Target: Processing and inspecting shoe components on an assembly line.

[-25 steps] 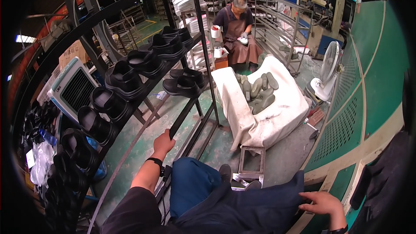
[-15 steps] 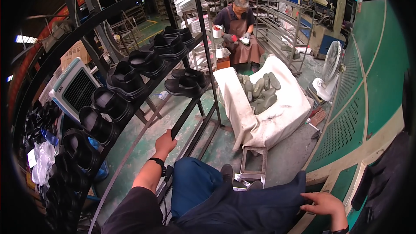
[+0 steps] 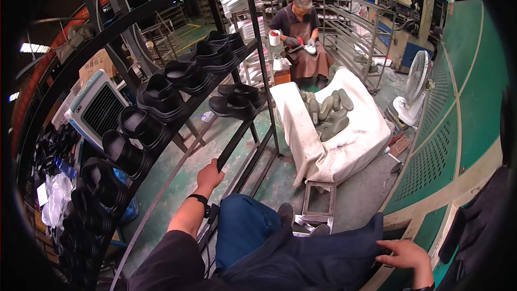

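One black rail (image 3: pixel 233 146) in the firm grasp of the left hand (image 3: pixel 210 176), left of the frame's centre, with fingers curled around it and a black band (image 3: pixel 200 199) about the wrist. Just beyond, toward upper centre, two black shoes (image 3: pixel 232 109) on the same rack (image 3: pixel 260 48); on its upper shelf, a slanting row of dark footwear (image 3: pixel 159 98). Extends the right hand (image 3: pixel 404 253) at lower right, fingers loose at the edge of dark blue cloth (image 3: pixel 323 253); cannot tell pinching from mere touching. Right of centre, well apart from both, a white-draped stand (image 3: pixel 355 153) bearing grey-green sole-shaped pieces (image 3: pixel 327 109). Behind, near the top, a seated co-worker (image 3: pixel 280 20) in a brown apron (image 3: pixel 312 66).
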Demonstrator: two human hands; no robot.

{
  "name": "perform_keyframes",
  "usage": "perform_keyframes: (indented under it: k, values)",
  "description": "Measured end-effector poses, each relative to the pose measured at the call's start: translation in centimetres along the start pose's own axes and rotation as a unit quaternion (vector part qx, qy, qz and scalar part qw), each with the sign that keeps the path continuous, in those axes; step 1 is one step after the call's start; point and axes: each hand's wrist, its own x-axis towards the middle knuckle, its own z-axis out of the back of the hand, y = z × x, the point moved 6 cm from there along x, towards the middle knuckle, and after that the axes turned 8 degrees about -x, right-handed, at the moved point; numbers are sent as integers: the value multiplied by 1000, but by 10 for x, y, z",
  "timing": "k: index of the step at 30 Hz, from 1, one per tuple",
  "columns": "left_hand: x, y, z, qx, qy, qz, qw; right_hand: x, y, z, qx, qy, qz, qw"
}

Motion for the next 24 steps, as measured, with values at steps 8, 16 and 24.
perform_keyframes:
  k: [8,16,24]
  values:
    - [5,5,-5,-7,-13,-19,1000,0,-1,0,-5,11,-15,1000]
    - [6,7,-7,-8,-14,-17,1000,0,0,0,2,10,-12,1000]
    - [5,7,-7,-11,-9,-10,1000,1,-2,-1,3,11,-13,1000]
